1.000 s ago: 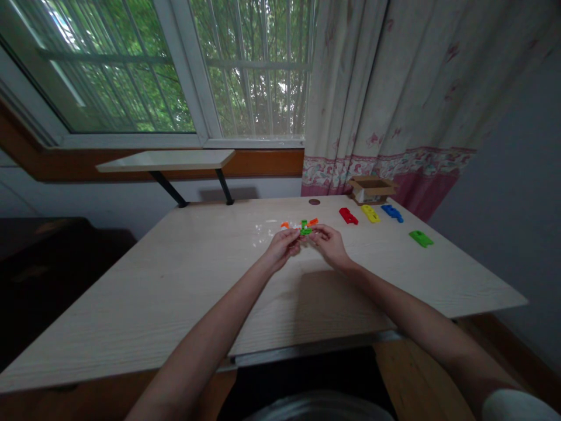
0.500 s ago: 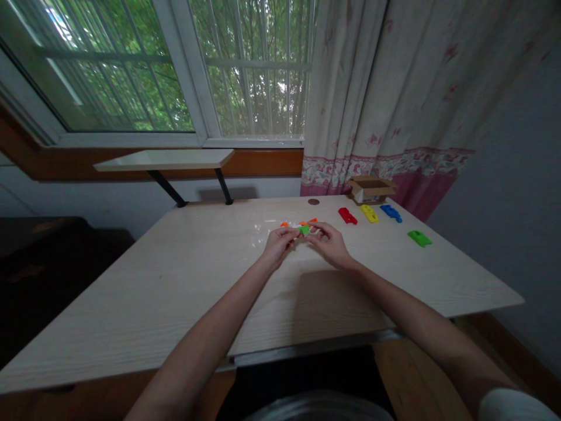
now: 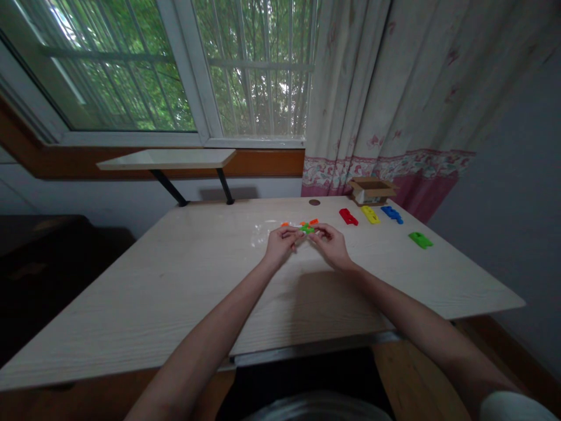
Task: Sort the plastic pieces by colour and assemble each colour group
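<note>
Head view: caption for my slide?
Left hand and right hand hold a green plastic piece near orange pieces over a pale desk.

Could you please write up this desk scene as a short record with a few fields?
Left hand: at the small green plastic piece, grip unclear
Right hand: at the same piece, grip unclear
Beside the hands: orange plastic pieces
Farther along: red piece, yellow piece, blue piece, larger green piece
Far corner: open cardboard box
Surface: pale wood-grain desk

Left hand (image 3: pixel 280 245) and right hand (image 3: pixel 331 245) holding a green plastic piece (image 3: pixel 307 230), orange pieces (image 3: pixel 313 221) just beyond, above a pale wooden desk (image 3: pixel 131 316)
</note>
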Motion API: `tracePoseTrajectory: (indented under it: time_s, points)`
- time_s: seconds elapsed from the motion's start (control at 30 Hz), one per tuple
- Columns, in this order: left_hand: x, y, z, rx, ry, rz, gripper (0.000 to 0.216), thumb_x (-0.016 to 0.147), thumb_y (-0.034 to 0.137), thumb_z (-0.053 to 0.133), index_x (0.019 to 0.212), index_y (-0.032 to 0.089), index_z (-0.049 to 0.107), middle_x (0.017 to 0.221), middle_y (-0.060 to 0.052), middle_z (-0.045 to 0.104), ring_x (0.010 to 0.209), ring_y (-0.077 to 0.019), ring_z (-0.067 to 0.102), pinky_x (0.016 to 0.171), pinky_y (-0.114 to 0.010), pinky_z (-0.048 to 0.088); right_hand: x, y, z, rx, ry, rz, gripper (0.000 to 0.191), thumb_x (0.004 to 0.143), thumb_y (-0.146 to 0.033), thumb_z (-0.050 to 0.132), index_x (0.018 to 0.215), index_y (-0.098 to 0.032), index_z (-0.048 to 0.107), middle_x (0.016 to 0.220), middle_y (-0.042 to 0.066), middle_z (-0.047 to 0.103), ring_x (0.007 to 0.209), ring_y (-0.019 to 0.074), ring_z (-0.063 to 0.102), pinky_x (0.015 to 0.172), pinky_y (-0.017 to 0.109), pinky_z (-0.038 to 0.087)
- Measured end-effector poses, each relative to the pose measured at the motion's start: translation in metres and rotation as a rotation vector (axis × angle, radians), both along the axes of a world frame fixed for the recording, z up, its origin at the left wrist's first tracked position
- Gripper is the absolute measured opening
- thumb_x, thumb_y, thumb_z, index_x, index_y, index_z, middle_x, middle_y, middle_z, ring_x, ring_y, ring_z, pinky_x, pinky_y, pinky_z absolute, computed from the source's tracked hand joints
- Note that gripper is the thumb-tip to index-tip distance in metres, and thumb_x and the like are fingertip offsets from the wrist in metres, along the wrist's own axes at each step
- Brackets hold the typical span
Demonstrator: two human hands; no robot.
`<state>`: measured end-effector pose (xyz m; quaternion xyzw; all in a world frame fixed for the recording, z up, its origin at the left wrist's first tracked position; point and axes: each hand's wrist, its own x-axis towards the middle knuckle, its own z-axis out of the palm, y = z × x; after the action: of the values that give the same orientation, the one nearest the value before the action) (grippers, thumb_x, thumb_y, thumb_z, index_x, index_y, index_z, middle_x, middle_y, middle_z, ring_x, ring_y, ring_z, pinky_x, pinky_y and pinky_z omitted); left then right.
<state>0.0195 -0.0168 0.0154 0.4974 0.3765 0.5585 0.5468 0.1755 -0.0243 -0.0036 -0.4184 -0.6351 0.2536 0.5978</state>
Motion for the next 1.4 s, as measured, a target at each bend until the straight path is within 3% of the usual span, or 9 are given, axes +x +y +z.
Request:
tracePoseTrajectory:
  time_s: [0.2,0.53,0.8,1.4]
  points:
    - [-0.002,0.002,0.0,-0.035,-0.084,-0.012,0.038,0.048,0.041,0.081,0.069,0.012,0.066,0.057,-0.002,0.064,0.038,-0.0047,0.042,0.038,-0.019,0.028,0.004,0.003,-0.001,-0.003,-0.054,-0.014,0.033,0.074,-0.041,0.065,0.098,-0.018,0.068,0.075,0.003,0.065,0.063,0.013,0.054,0.066,0.028,0.047]
    - [-0.001,0.005,-0.007,-0.069,-0.14,-0.078,0.045,0.046,0.036,0.084,0.081,0.013,0.068,0.061,-0.001,0.064,0.042,-0.0035,0.043,0.042,-0.018,0.03,0.008,0.004,-0.003,0.022,-0.112,0.038,0.029,0.082,-0.038,0.056,0.104,-0.022,0.066,0.104,0.007,0.067,0.081,0.0163,0.061,0.076,0.031,0.048]
    - [-0.002,0.007,-0.009,-0.077,-0.131,-0.122,0.045,0.047,0.036,0.083,0.082,0.012,0.069,0.057,0.0,0.061,0.04,-0.0033,0.041,0.04,-0.018,0.027,0.01,0.001,0.001,0.073,-0.201,-0.032,0.028,0.082,-0.035,0.055,0.104,-0.02,0.066,0.099,0.007,0.067,0.071,0.0145,0.057,0.068,0.029,0.047]
    - [-0.004,0.005,-0.004,-0.085,-0.126,-0.103,0.038,0.048,0.03,0.082,0.079,0.013,0.071,0.063,-0.001,0.064,0.042,-0.0018,0.039,0.042,-0.017,0.026,0.018,-0.001,0.006,0.256,-0.49,-0.056,0.023,0.08,-0.036,0.061,0.098,-0.022,0.067,0.094,0.007,0.068,0.069,0.0159,0.057,0.076,0.034,0.045]
